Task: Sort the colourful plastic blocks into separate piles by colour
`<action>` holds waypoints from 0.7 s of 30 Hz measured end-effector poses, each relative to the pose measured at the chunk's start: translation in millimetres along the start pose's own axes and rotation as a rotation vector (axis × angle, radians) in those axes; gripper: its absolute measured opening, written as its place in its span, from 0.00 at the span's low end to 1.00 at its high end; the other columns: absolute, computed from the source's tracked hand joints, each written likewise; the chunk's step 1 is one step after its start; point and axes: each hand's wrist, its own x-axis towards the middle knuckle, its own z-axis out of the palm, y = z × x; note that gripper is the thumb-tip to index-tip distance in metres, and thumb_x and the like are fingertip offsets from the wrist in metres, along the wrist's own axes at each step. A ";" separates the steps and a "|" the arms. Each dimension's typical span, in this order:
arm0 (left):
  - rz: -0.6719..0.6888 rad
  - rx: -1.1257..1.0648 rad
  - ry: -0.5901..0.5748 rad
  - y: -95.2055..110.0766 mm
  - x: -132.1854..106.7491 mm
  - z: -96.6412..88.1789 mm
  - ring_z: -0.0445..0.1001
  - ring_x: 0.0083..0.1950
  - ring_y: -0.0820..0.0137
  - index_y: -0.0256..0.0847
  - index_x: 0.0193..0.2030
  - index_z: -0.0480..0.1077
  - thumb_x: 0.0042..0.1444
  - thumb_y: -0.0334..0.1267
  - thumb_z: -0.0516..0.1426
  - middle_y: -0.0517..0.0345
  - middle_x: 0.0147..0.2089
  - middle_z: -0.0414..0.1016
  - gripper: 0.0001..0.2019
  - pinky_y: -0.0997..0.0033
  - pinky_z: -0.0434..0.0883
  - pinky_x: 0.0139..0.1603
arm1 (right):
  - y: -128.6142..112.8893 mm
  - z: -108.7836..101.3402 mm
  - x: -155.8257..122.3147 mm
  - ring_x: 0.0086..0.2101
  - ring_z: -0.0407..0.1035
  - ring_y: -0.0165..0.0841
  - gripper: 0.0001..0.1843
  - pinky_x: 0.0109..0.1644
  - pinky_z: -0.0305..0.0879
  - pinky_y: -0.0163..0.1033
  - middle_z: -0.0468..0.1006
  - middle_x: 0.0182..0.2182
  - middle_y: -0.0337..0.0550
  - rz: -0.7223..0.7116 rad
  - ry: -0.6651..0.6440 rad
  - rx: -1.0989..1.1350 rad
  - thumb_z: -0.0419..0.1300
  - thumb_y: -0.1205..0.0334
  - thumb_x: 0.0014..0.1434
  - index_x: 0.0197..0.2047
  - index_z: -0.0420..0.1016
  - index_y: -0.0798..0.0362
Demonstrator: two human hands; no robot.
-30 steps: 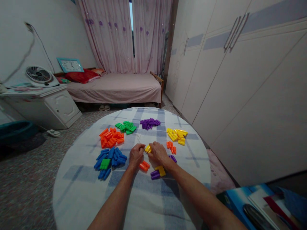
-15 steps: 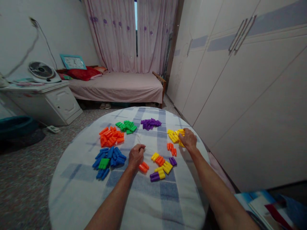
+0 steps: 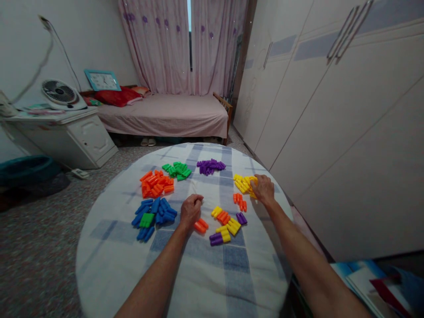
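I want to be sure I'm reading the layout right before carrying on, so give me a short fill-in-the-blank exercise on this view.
1. The right hand is at a pile of pieces coloured ____.
2. A green block rests on a heap of pieces coloured ____.
3. The next cluster to the right of the green pile is ____.
4. Close by the left hand, on its right in the picture, are small pieces coloured ____.

Missing words: yellow; blue; purple; orange.

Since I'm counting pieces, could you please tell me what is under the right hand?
The right hand is at the right edge of the yellow pile, which shows mostly to its left. What the hand covers, and whether it grips anything, cannot be seen.
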 end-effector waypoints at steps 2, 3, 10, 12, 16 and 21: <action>0.002 -0.006 0.006 -0.8 -0.1 0.6 0.74 0.38 0.70 0.39 0.36 0.74 0.50 0.31 0.49 0.56 0.35 0.77 0.13 0.73 0.68 0.40 | -13.1 -5.6 -13.4 0.48 0.64 0.41 0.20 0.52 0.58 0.43 0.72 0.48 0.53 -0.124 -0.026 0.104 0.51 0.59 0.60 0.53 0.69 0.57; 0.003 -0.008 0.008 -1.0 -0.2 0.7 0.74 0.38 0.70 0.39 0.36 0.74 0.50 0.31 0.49 0.56 0.35 0.77 0.13 0.73 0.68 0.40 | -21.3 -8.6 -21.8 0.48 0.65 0.39 0.19 0.52 0.58 0.41 0.73 0.48 0.52 -0.211 -0.092 0.175 0.52 0.59 0.59 0.52 0.70 0.57; 0.023 0.009 0.002 -0.2 -0.1 0.0 0.73 0.38 0.70 0.38 0.37 0.74 0.50 0.31 0.48 0.55 0.35 0.77 0.14 0.73 0.68 0.41 | -81.7 -19.3 -86.0 0.43 0.68 0.36 0.28 0.46 0.62 0.38 0.73 0.46 0.49 -0.563 -0.478 0.283 0.60 0.51 0.53 0.56 0.67 0.53; 0.025 0.012 0.003 0.0 -0.1 -0.1 0.73 0.38 0.70 0.37 0.37 0.74 0.51 0.31 0.48 0.55 0.35 0.77 0.14 0.72 0.68 0.41 | -92.9 -15.7 -95.6 0.43 0.68 0.39 0.25 0.46 0.61 0.40 0.73 0.45 0.49 -0.577 -0.449 0.179 0.61 0.53 0.52 0.53 0.70 0.51; 0.027 0.013 -0.006 -0.9 0.4 0.0 0.74 0.38 0.69 0.37 0.37 0.74 0.51 0.31 0.48 0.54 0.36 0.77 0.14 0.72 0.68 0.42 | -105.6 -3.9 -97.3 0.42 0.68 0.35 0.14 0.44 0.60 0.38 0.74 0.42 0.47 -0.472 -0.383 0.200 0.54 0.62 0.58 0.47 0.72 0.51; 0.011 0.015 -0.013 -1.2 1.5 0.0 0.74 0.39 0.69 0.38 0.37 0.74 0.51 0.32 0.48 0.54 0.36 0.77 0.14 0.71 0.68 0.42 | -109.4 5.8 -86.7 0.40 0.69 0.32 0.14 0.43 0.61 0.35 0.75 0.42 0.45 -0.376 -0.362 0.393 0.53 0.65 0.59 0.48 0.71 0.52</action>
